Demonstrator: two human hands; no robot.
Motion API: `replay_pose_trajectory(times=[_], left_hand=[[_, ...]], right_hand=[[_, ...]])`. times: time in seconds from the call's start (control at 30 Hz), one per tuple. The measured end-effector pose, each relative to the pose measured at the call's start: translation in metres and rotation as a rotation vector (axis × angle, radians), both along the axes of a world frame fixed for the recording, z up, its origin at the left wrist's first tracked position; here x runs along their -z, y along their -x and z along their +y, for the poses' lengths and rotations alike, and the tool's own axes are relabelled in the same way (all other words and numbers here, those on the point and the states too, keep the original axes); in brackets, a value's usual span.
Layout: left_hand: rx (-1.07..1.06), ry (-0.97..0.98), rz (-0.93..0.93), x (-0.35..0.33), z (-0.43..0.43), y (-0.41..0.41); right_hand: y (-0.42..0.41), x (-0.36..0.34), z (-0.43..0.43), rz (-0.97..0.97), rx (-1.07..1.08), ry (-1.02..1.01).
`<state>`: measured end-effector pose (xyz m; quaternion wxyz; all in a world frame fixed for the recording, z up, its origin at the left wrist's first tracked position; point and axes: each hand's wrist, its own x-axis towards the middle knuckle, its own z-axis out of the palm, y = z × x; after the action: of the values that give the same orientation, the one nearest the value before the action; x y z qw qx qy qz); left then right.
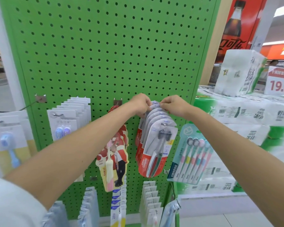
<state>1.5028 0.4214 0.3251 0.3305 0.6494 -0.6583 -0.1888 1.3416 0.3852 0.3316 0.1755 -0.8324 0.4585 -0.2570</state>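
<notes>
Your left hand point(140, 104) and right hand point(171, 105), fingers curled, each pinch the tops of the Colgate toothbrush packs point(154, 145) hanging in a row low on the green pegboard point(105, 46), right of its middle.

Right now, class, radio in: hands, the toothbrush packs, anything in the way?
Left hand and right hand both pinching tops of Colgate toothbrush packs. Packs hanging on green pegboard. Teal multi-pack close alongside, not blocking.
</notes>
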Motion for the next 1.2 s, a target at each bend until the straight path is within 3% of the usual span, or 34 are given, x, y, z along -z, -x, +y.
replay_pose_trajectory(times=[0.2, 0.6, 0.9, 1.2], left_hand=[[-0.171, 0.191, -0.128, -0.014, -0.007, -0.009], [-0.104, 0.044, -0.117, -0.007, -0.020, -0.006], [-0.179, 0.091, -0.270, -0.012, -0.009, -0.022], [-0.277, 0.181, -0.277, -0.001, 0.024, -0.014]], right_hand=[[0.004, 0.001, -0.004, -0.002, -0.029, -0.011], [0.005, 0.003, -0.005, -0.003, -0.031, -0.022], [0.007, 0.002, -0.001, -0.015, -0.015, -0.019], [-0.006, -0.007, 0.035, 0.047, 0.026, 0.182]])
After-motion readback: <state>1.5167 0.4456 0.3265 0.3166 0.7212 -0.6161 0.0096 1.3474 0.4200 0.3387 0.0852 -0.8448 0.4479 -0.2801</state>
